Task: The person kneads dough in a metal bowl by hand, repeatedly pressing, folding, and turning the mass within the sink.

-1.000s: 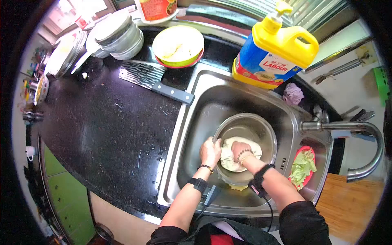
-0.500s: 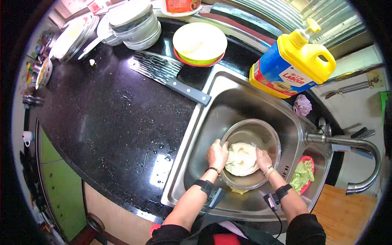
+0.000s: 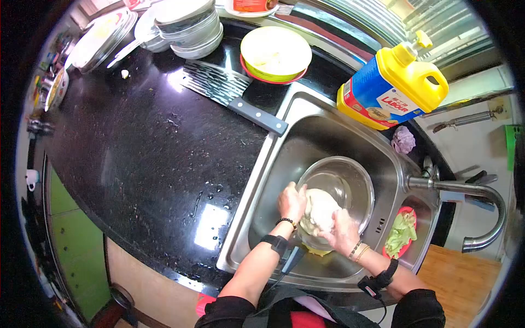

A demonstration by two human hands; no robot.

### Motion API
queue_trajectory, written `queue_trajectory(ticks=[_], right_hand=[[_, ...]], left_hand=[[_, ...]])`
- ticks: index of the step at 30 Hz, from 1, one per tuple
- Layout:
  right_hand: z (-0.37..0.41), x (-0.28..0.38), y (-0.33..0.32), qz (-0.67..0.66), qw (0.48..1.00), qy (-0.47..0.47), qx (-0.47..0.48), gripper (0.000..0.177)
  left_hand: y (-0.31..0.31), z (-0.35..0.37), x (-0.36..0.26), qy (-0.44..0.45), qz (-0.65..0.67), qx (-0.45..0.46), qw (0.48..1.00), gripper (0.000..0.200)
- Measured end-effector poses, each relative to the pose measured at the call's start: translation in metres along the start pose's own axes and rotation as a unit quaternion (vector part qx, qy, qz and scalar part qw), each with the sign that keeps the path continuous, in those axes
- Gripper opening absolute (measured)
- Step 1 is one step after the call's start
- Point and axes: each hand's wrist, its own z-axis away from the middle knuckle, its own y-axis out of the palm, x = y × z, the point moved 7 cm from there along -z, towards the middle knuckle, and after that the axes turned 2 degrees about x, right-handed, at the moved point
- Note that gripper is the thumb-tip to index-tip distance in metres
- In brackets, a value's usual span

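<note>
A pale, rounded vegetable head (image 3: 321, 208), whitish with a green tinge at its lower left, is in the stainless steel bowl (image 3: 362, 174) inside the sink. My left hand (image 3: 292, 202) grips its left side near the bowl's rim, fingers curled and thumb against it. On its lower right, my right hand (image 3: 342, 234) is closed on it with bent fingers, partly covering it. Below the bowl, a bit of something yellow (image 3: 318, 252) peeks out.
A cleaver (image 3: 257, 116) lies with its handle over the sink's edge (image 3: 252, 199). A yellow detergent jug (image 3: 391, 87), faucet (image 3: 486, 197), and red container of green leaves (image 3: 402, 235) are around the sink. Stacked bowls (image 3: 191, 35) and a yellow-green bowl (image 3: 276, 53) stand behind.
My right hand has moved left and down, from the vegetable head's right edge onto its lower right. The vegetable head has turned and tilted; my left hand stays on its left side.
</note>
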Motion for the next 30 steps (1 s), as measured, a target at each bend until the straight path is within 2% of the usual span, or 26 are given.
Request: queue_trajectory(ticks=[1, 3, 4, 5, 8, 9, 11, 12, 15, 18, 22, 25, 28, 30], right_hand=[[-0.001, 0.004, 0.001, 0.002, 1.0, -0.001, 0.002, 0.043], [0.0, 0.022, 0.012, 0.061, 0.993, -0.085, 0.053, 0.036], [-0.001, 0.022, 0.024, 0.087, 0.988, -0.09, 0.093, 0.03], [-0.003, 0.022, 0.031, 0.089, 0.988, -0.089, 0.094, 0.03], [-0.007, 0.038, 0.059, 0.224, 0.935, -0.113, 0.25, 0.024], [-0.013, 0.042, 0.061, 0.224, 0.934, -0.113, 0.253, 0.024], [-0.019, 0.038, 0.071, 0.215, 0.932, -0.053, 0.287, 0.024], [-0.02, 0.036, 0.072, 0.222, 0.933, -0.087, 0.269, 0.021], [-0.022, 0.014, 0.101, 0.252, 0.929, -0.113, 0.245, 0.019], [-0.031, 0.019, 0.097, 0.264, 0.924, -0.082, 0.263, 0.013], [-0.044, 0.028, 0.088, 0.241, 0.928, -0.049, 0.28, 0.014], [-0.049, 0.009, 0.109, 0.274, 0.905, -0.048, 0.323, 0.016], [-0.061, -0.005, 0.116, 0.232, 0.933, -0.005, 0.275, 0.016], [-0.071, -0.016, 0.111, 0.17, 0.95, 0.087, 0.245, 0.019]], left_hand=[[0.0, 0.0, 0.0, -0.009, -0.003, 0.011, 1.0, 0.03], [0.001, 0.002, -0.001, -0.02, -0.003, 0.024, 1.0, 0.029], [0.0, 0.001, -0.001, -0.027, -0.005, 0.029, 0.999, 0.029], [0.0, 0.002, -0.001, -0.033, -0.007, 0.033, 0.999, 0.029], [-0.001, 0.001, 0.0, -0.007, 0.011, -0.005, 1.0, 0.032], [0.001, 0.001, 0.001, -0.009, 0.012, -0.005, 1.0, 0.032], [0.002, 0.0, 0.003, -0.022, 0.008, 0.012, 1.0, 0.033], [0.002, 0.002, 0.002, -0.022, 0.007, 0.016, 1.0, 0.033], [-0.001, 0.001, -0.002, -0.028, 0.006, 0.021, 0.999, 0.033], [-0.001, 0.003, 0.0, -0.033, 0.004, 0.018, 0.999, 0.033], [-0.001, 0.004, 0.0, -0.029, -0.016, 0.021, 0.999, 0.032], [0.0, 0.004, 0.0, -0.028, -0.017, 0.027, 0.999, 0.032], [0.0, 0.004, -0.002, -0.028, -0.008, 0.023, 0.999, 0.032], [0.002, 0.004, -0.001, -0.024, -0.009, 0.013, 1.0, 0.032]])
